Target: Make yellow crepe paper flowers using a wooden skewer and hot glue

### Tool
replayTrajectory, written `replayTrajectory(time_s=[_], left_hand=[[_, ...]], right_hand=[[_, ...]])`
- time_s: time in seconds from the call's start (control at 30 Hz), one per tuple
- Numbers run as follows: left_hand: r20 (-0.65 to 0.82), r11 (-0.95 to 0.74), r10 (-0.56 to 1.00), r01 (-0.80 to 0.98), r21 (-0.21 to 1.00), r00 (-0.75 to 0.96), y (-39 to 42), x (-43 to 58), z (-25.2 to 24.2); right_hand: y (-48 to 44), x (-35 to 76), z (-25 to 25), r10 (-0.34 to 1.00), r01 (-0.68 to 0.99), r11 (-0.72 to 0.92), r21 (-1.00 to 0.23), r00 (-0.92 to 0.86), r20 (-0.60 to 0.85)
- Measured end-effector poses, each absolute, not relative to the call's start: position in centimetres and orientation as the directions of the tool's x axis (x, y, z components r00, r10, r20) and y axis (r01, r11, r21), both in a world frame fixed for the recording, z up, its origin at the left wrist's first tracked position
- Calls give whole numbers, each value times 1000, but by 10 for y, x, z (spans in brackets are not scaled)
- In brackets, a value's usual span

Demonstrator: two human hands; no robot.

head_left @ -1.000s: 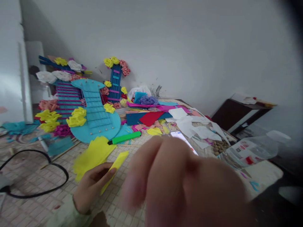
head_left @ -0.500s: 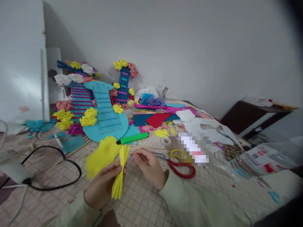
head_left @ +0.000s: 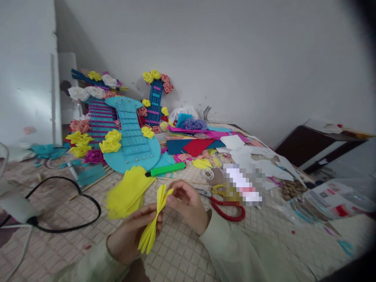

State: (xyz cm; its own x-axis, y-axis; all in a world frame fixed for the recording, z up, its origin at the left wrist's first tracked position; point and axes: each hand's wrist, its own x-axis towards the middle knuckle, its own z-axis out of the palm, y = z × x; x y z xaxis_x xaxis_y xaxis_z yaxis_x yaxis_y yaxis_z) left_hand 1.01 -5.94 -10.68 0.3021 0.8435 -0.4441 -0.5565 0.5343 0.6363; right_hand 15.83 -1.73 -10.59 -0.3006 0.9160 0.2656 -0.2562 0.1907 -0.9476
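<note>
Grip first: the left hand [head_left: 131, 231] is clamped thumb-and-fingers on the narrow pinched waist of a yellow pleated paper bow [head_left: 149, 233], and the right hand [head_left: 189, 203] is pinching the tip of its upper fan. So yeah, both hands are on it. The bow sits tilted between them, above the near part of the grid-patterned desk [head_left: 182, 250], with the lower pleats fanning out below the left thumb.

Just behind the left hand there's a flat stack of yellow paper pieces [head_left: 126, 194], and a bright green marker with a black end [head_left: 167, 169] lies right at the stack's far corner. Off past the right hand you've got scissors with red and yellow handles [head_left: 214, 201], with a round white disc with holes [head_left: 208, 174] lying near them.

Further back is a turquoise guitar-shaped cutout strung with lines [head_left: 132, 145], with crumply yellow paper flowers [head_left: 110, 141] at its left side. A narrow dark-blue panel with purple and turquoise strips [head_left: 154, 103] leans on the wall behind. To the right of that it's a pile: purple yarn [head_left: 195, 124], a red sheet [head_left: 198, 147] and torn white paper [head_left: 249, 158]. Over on the left, a black looped cable [head_left: 99, 211].
</note>
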Motion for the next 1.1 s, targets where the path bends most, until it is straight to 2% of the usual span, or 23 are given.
replayTrajectory(time_s=[0.2,0.33,0.67,0.77,0.93,1.1], left_hand=[[-470,550,831,-570,610,298,-63,11,-108],[-422,541,841,-551,635,339,-65,13,-111],[-370,495,868,-505,707,332,-67,12,-106],[-385,471,882,-532,704,271,-64,12,-111],[-429,474,877,-543,693,218,-61,9,-113],[-482,491,860,-526,695,166,-60,9,-109]], right_hand=[[-18,162,-106,892,-264,240,-934,-321,320],[-18,163,-105,892,-225,279,-934,-300,339],[-20,166,-102,835,-115,384,-916,-380,397],[-23,167,-99,768,-81,501,-862,-418,485],[-24,166,-102,671,100,698,-709,-437,599],[-22,165,-109,594,146,782,-606,-472,651]])
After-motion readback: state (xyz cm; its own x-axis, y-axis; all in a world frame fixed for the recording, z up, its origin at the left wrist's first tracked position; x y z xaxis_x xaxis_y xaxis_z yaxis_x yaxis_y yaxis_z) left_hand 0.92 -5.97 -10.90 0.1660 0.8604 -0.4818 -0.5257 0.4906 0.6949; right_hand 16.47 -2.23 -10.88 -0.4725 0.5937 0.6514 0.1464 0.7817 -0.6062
